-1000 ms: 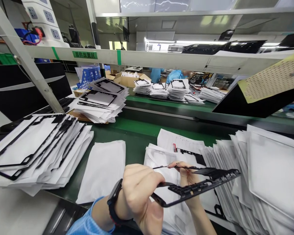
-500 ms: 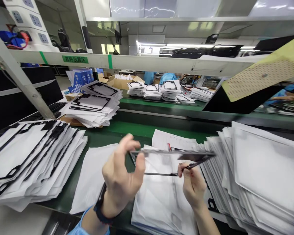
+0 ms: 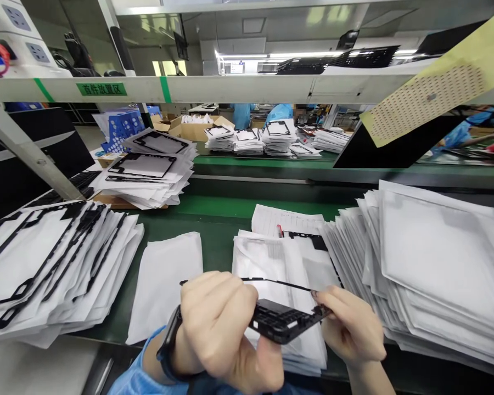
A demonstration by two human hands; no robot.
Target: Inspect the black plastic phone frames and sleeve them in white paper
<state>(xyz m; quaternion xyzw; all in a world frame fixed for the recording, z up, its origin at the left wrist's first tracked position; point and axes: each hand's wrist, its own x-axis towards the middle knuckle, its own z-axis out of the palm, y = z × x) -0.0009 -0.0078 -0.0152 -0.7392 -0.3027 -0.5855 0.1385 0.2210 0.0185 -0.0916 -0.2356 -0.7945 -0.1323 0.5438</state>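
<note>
Black plastic-looking frame (image 3: 286,321) is hanging tilted at the lower middle of the picture, between both hands. The left hand (image 3: 220,323) is clasping its left part, thumb underneath; the fingertips are hidden, so their exact hold is hard to judge. The right hand (image 3: 349,323) is pinching its right corner. Beyond and below, a white sleeve pile (image 3: 263,252) is lying on the green bench (image 3: 220,225). One flat white sheet (image 3: 164,280) is resting left of centre, a tall sleeve stack (image 3: 440,241) is leaning at right, and layered packets (image 3: 37,258) are filling the lower left.
</note>
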